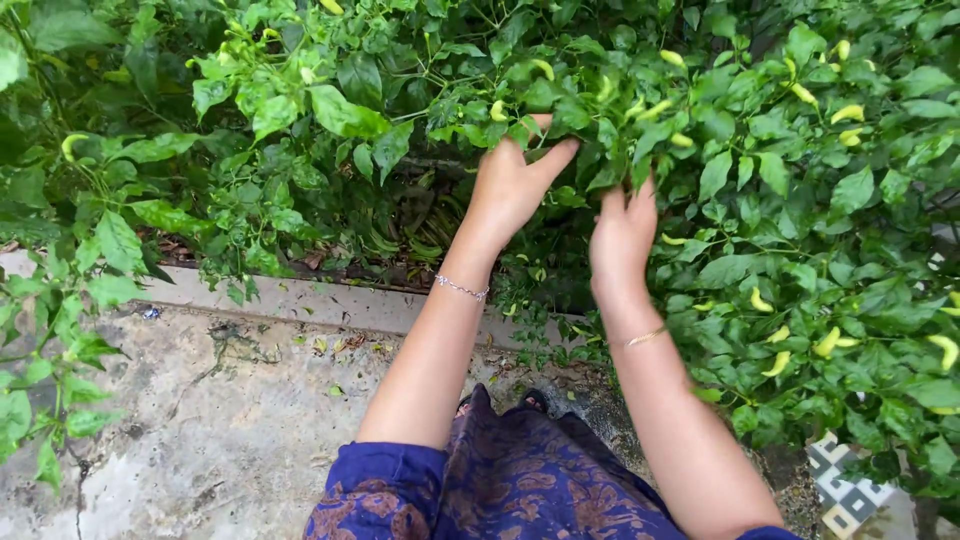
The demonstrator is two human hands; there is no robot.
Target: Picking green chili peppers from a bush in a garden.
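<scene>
A dense chilli plant [760, 200] fills the upper half and whole right side of the frame, its leaves cut off at the top and right edges. Pale yellow-green chillies [835, 340] hang among the foliage, most plainly at the middle right and upper right; others are half covered by leaves.

Below it, in the lower left, lies a rough concrete floor [200, 420], bounded by a low kerb [300, 298] that runs across the middle left. The soil behind the kerb is dark and hard to make out.

At the bottom centre a blue patterned garment [500, 490] is cut off by the lower edge; a dark sandal toe just above it is barely visible.

The left hand [510, 185], upper centre, reaches up into the leaves with the thumb spread and the fingers open; its fingertips touch foliage beside a small chilli [497, 110]. It grips nothing that can be seen. A thin silver bracelet [462, 289] circles that wrist.

The right hand [622, 235], just right of centre, has its fingers buried in the leaves, so whether it grasps anything cannot be told. A gold bangle [646, 337] sits on its wrist.
</scene>
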